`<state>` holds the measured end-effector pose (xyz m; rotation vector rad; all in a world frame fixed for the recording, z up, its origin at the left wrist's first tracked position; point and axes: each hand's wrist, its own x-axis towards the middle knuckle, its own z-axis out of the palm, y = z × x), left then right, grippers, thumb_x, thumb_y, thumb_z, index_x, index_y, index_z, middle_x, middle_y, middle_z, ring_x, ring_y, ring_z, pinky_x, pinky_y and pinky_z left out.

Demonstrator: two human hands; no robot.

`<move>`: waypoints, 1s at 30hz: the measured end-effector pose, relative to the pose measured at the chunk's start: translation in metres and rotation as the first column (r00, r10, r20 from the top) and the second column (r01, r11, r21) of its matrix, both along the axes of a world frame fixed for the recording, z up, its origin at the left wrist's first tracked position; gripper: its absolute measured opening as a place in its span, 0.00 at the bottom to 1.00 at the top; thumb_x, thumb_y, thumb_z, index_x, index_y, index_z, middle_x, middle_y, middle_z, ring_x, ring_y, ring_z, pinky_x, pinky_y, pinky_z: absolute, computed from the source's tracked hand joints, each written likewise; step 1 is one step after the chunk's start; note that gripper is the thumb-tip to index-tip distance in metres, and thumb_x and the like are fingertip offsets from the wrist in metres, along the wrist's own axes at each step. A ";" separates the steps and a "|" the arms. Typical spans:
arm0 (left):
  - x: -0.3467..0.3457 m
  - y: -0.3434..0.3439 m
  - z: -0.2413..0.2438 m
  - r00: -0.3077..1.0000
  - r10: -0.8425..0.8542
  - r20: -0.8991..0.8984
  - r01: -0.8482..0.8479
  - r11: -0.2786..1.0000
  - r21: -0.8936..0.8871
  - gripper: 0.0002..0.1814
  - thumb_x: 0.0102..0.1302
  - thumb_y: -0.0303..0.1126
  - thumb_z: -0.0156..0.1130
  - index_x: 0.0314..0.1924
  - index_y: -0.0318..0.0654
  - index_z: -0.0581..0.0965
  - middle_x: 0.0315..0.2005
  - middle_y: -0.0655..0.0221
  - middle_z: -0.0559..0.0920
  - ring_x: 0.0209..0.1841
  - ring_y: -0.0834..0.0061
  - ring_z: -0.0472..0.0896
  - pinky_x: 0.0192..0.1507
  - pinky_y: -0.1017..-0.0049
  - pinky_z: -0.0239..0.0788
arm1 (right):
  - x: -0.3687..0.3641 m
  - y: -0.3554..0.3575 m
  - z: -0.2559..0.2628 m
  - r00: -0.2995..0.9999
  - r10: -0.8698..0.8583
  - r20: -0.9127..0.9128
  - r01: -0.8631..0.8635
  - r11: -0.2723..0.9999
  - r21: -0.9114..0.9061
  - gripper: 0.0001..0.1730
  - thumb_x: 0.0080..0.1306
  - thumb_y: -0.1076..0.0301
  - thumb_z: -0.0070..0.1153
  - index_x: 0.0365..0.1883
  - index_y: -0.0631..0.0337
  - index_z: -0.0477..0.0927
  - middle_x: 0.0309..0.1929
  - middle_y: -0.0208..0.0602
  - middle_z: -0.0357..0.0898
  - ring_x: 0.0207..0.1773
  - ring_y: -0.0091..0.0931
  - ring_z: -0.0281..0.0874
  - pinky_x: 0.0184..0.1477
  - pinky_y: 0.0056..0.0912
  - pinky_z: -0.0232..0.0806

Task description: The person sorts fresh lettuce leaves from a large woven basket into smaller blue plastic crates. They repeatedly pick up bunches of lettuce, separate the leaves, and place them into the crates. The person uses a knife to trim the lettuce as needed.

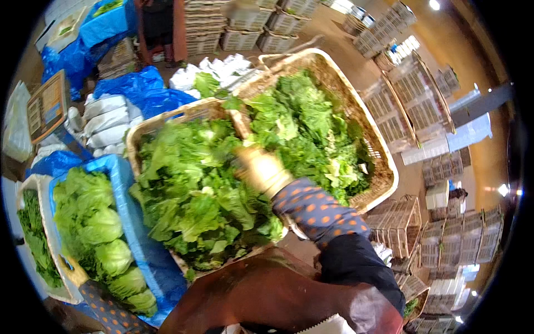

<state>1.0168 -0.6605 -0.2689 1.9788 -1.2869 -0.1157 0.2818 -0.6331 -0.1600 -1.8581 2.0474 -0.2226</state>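
Note:
My right hand (260,169), in a yellowish glove with a dotted sleeve cuff, is blurred over the right side of a crate full of loose leafy lettuce (192,179). Whether its fingers hold anything cannot be made out. At the lower left, my gloved left hand (74,271) is at the near left edge of a blue-lined box (135,225); its grip is unclear. Green lettuce heads (112,254) are lined up inside that box. Behind my right hand, a larger dirty plastic crate (386,167) holds more loose lettuce leaves (292,125).
A scale with a display (48,106) stands at the left, near white wrapped bundles (108,121) and blue plastic sheeting (146,89). Another box of greens (37,238) is at the far left. Stacked crates (396,108) line the right. A person (160,29) stands beyond the bundles.

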 end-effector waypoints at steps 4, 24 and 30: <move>-0.311 0.009 0.040 0.896 -0.407 -0.179 0.434 0.887 0.154 0.26 0.71 0.33 0.56 0.67 0.36 0.67 0.66 0.56 0.69 0.67 0.61 0.67 0.68 0.66 0.58 | -0.175 0.086 -0.008 0.892 -0.280 -0.354 0.419 0.805 0.420 0.46 0.50 0.40 0.71 0.62 0.59 0.72 0.53 0.57 0.78 0.55 0.45 0.78 0.58 0.42 0.70; -0.547 0.113 0.140 0.315 -0.735 -0.601 0.948 0.275 0.160 0.55 0.37 0.48 0.83 0.63 0.34 0.64 0.50 0.57 0.79 0.54 0.62 0.79 0.59 0.66 0.69 | -0.106 0.196 0.064 0.987 0.107 -0.122 -0.143 0.928 -0.343 0.12 0.61 0.66 0.59 0.42 0.57 0.76 0.34 0.40 0.77 0.28 0.33 0.75 0.28 0.39 0.69; -0.522 0.157 0.185 0.508 -0.760 -0.406 0.855 0.387 0.345 0.49 0.39 0.50 0.80 0.59 0.34 0.68 0.48 0.54 0.80 0.52 0.58 0.80 0.57 0.66 0.70 | -0.005 0.162 0.066 0.882 0.363 -0.300 -0.437 0.869 -0.232 0.02 0.59 0.71 0.51 0.31 0.56 0.72 0.27 0.39 0.75 0.27 0.35 0.79 0.27 0.39 0.72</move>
